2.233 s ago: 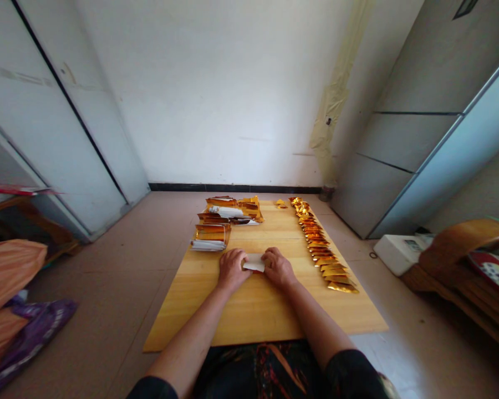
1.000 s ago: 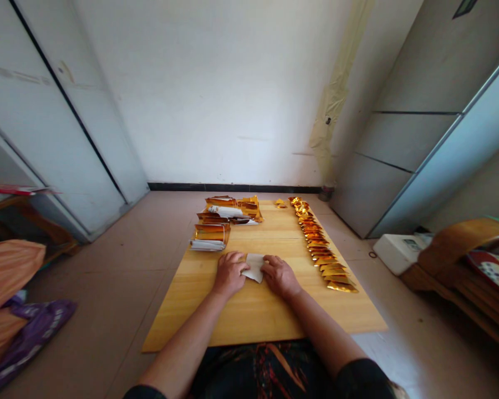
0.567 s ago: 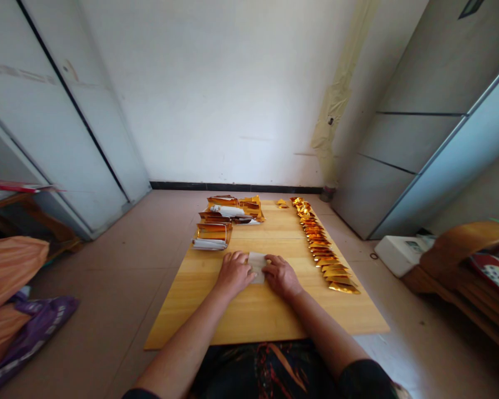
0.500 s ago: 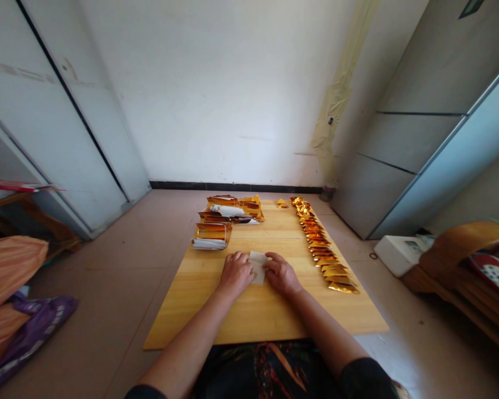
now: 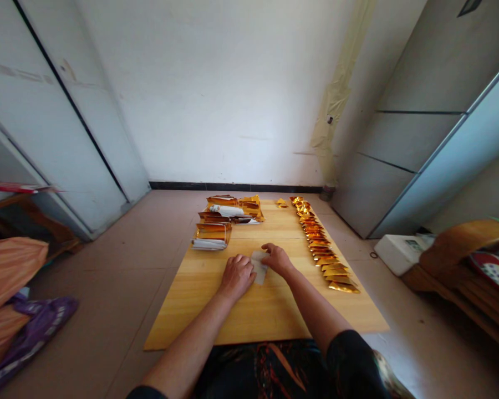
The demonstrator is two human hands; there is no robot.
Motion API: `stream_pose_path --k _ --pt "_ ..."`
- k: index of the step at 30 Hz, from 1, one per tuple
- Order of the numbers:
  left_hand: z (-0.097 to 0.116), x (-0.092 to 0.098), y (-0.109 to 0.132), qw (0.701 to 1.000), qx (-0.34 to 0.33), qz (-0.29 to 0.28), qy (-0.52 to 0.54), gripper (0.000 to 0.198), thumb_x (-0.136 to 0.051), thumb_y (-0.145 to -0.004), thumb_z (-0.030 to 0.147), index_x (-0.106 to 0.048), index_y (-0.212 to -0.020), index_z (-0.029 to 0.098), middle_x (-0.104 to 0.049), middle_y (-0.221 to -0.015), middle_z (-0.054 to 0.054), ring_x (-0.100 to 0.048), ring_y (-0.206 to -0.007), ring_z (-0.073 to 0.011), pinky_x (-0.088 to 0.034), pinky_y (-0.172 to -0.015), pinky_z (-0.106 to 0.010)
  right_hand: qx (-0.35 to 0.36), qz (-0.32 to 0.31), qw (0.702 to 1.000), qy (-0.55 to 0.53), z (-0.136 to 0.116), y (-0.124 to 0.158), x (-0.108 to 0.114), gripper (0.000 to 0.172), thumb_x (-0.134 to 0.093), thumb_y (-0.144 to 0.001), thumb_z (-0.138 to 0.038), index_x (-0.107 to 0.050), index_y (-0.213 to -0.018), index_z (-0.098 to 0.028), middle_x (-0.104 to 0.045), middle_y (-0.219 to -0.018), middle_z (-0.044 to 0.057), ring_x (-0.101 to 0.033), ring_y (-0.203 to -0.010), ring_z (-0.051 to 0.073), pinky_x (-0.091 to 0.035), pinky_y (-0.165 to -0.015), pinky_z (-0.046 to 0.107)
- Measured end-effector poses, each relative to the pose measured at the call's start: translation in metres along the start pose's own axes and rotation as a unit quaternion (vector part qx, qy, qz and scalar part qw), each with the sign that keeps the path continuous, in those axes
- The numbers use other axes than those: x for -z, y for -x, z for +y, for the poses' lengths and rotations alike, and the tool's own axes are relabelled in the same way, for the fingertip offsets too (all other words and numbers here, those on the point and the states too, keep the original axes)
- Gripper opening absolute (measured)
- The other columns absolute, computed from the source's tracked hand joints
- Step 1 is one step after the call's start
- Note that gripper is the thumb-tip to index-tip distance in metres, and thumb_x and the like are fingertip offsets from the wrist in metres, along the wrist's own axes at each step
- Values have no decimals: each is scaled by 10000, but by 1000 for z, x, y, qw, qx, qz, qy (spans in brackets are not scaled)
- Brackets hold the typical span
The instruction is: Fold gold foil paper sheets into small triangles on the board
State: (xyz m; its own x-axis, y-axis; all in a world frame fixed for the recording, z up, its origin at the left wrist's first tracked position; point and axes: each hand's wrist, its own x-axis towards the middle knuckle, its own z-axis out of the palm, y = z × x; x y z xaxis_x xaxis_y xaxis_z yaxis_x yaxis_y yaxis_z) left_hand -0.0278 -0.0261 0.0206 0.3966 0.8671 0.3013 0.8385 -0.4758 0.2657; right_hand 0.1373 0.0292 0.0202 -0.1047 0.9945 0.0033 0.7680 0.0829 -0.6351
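A small pale sheet of paper [image 5: 259, 270] lies on the wooden board between my hands. My left hand [image 5: 238, 275] is closed, its bent fingers pressed on the paper's left edge. At the upper right corner of the sheet, the curled fingers and thumb of my right hand [image 5: 278, 259] grip the edge. Folded gold foil pieces [image 5: 318, 238] stand in a long overlapping row on the right. To the far left are stacks of gold foil sheets with white backs [image 5: 211, 235] and a second, larger bundle [image 5: 233, 209].
The wooden board [image 5: 191, 316] has its front edge at my lap. One small gold piece [image 5: 281, 203] sits apart near the back. A white wall [image 5: 224, 111] rises behind, with a grey refrigerator [image 5: 399, 155] at right and a purple bag [image 5: 37, 321] at left.
My right hand has moved up to the paper's upper corner. The sheet has tilted slightly, while my left hand has shifted only a little.
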Motion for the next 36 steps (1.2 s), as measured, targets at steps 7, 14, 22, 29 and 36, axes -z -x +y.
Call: stream_pose_path --k 7,14,22,29,36 --pt "-4 -3 3 1000 -6 10 -15 85 -607 -778 243 -640 -848 211 -627 -925 -61 -509 -959 -238 -367 -821 -388 51 20 998 31 -2 6 -9 311 -563 -633 -50 -634 -880 -225 -677 -865 -14 -603 -791 138 -409 -678 204" --pt "-6 -7 5 1000 -2 17 -15 109 -606 -783 250 -645 -878 215 -628 -928 -62 -510 -965 -231 -373 -834 -381 140 21 981 129 -4 25 -12 158 -538 -730 -126 -651 -785 -222 -619 -817 16 -564 -784 136 -370 -666 199" --pt "-8 -11 4 1000 7 29 -5 60 -604 -772 212 -605 -832 204 -625 -867 -46 -531 -897 -209 -398 -790 -346 196 15 954 227 -10 44 -9 211 -500 -869 -304 -652 -1010 -268 -589 -920 56 -516 -879 182 -346 -724 271" --pt "-7 -11 5 997 -9 79 -2 294 -627 -739 177 -569 -1023 224 -596 -1030 -51 -496 -984 -218 -404 -827 -351 190 0 940 282 -13 48 -10 231 -457 -898 -316 -624 -1051 -271 -577 -954 62 -497 -909 197 -327 -740 304" --pt "-5 -8 8 998 -30 53 -26 59 -579 -805 237 -620 -842 217 -643 -899 -37 -512 -957 -208 -363 -820 -368 216 -12 951 220 -7 50 -3 226 -519 -846 -277 -638 -1038 -268 -589 -983 48 -494 -938 190 -320 -784 306"
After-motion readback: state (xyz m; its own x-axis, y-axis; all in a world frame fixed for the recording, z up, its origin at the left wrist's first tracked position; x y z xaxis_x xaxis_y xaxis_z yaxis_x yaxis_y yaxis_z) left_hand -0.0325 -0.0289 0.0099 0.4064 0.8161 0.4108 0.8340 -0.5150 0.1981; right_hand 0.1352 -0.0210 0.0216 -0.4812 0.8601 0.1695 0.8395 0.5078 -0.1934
